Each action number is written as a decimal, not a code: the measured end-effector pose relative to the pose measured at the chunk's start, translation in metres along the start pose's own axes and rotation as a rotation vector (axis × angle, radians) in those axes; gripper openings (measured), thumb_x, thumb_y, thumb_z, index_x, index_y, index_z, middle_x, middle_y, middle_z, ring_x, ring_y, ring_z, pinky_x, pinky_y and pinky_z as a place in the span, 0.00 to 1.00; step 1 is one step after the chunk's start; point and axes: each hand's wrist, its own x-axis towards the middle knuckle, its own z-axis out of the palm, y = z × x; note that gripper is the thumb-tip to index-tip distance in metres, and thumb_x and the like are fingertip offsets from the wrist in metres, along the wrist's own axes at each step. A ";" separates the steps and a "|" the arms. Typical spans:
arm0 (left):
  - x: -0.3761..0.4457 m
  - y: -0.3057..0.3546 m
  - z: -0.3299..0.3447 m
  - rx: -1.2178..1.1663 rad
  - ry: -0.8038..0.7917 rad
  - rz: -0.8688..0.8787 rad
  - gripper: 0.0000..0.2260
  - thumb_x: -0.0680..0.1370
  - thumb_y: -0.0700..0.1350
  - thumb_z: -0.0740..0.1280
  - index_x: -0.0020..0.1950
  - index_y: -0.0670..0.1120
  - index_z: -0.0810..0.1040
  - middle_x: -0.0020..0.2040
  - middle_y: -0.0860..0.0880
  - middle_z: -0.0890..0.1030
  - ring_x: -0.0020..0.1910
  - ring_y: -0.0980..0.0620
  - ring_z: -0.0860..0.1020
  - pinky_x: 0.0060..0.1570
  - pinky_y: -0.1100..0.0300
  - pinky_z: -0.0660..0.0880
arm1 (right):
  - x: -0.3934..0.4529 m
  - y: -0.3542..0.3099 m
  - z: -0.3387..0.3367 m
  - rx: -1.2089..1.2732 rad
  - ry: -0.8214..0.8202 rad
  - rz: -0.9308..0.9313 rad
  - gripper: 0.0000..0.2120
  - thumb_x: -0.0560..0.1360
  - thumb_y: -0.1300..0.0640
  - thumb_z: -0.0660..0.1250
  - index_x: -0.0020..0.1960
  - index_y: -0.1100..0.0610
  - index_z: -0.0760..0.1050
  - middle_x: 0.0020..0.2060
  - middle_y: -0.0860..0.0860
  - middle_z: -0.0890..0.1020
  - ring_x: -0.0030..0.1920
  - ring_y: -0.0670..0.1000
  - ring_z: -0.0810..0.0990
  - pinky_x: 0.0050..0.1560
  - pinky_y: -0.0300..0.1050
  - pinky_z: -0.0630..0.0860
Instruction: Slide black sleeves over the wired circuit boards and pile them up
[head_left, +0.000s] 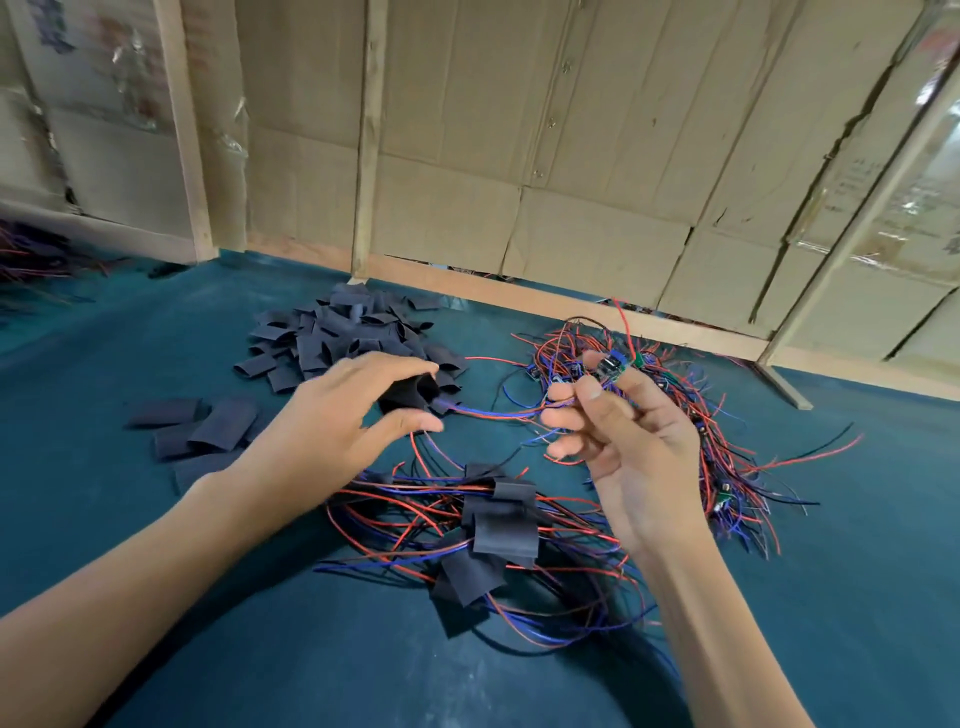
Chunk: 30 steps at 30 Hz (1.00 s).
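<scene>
My left hand holds a black sleeve between its thumb and fingers, and red and blue wires run out of the sleeve's right end. My right hand pinches a small circuit board at its fingertips, with the wires passing under its curled fingers. A pile of empty black sleeves lies beyond my left hand. In front of me sits a pile of sleeved boards with tangled wires. A heap of bare wired boards lies behind my right hand.
The blue-green table top carries a few loose flat sleeves at the left. Cardboard walls with wooden posts close off the back. Another bundle of wires lies at the far left edge.
</scene>
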 end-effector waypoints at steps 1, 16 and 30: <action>-0.002 0.005 0.002 -0.038 0.007 0.001 0.19 0.76 0.64 0.66 0.64 0.61 0.74 0.58 0.70 0.75 0.59 0.71 0.72 0.59 0.76 0.63 | 0.000 -0.001 0.000 0.008 0.021 -0.002 0.08 0.74 0.64 0.68 0.53 0.60 0.76 0.40 0.61 0.86 0.36 0.54 0.86 0.29 0.41 0.79; -0.011 0.024 0.014 0.012 -0.014 0.087 0.20 0.76 0.59 0.69 0.64 0.50 0.78 0.56 0.56 0.81 0.56 0.56 0.77 0.59 0.68 0.69 | -0.003 0.001 0.003 -0.077 0.003 0.040 0.10 0.72 0.62 0.70 0.53 0.60 0.78 0.41 0.64 0.86 0.37 0.57 0.87 0.31 0.44 0.81; -0.006 0.041 0.008 0.204 0.025 0.346 0.15 0.79 0.47 0.63 0.58 0.37 0.80 0.50 0.46 0.81 0.48 0.46 0.79 0.53 0.56 0.73 | -0.013 0.008 0.012 -0.343 -0.382 0.171 0.25 0.65 0.73 0.75 0.58 0.54 0.81 0.44 0.53 0.81 0.41 0.54 0.80 0.40 0.45 0.80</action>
